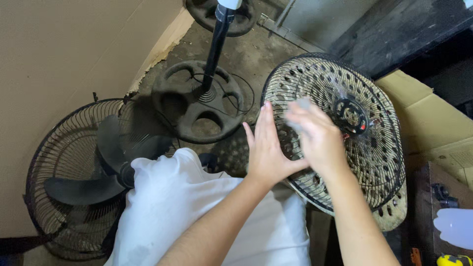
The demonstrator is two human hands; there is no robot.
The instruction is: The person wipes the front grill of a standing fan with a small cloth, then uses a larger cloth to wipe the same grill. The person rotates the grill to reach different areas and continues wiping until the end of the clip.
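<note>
**A:** What are the hands on?

**B:** A round black fan grille point(340, 133), tilted, leaning over toward the person. Everything else I'll place from it. The left hand point(266, 148) lies flat on the grille's left edge, fingers straight and together, palm against the wire, so it's pressing rather than clasping. The right hand point(315, 135) is over the grille's wires just left of its centre hub point(351, 116).

**A:** Is the right one gripping something?

**B:** It's blurred. The fingers curl, and there's a pale smudge at the fingertips that may be a scrap of cloth, but I can't tell whether they close on anything.

**A:** And around the grille?

**B:** To its left on the concrete floor point(256, 54) stands a round black fan base point(197, 103) with a dark pole point(215, 47) rising from it (a second base point(221, 15) shows beyond it, at the top edge). Further left, a complete fan head point(81, 177) lies with its dark blades inside a wire cage, against a sheet of brown cardboard point(69, 49). Below-left of the grille there's white fabric point(197, 212), over the person's lap as it looks. To the grille's right sits a cardboard box point(428, 118), and below that a pale plastic bottle point(456, 226) at the frame's edge.
</note>
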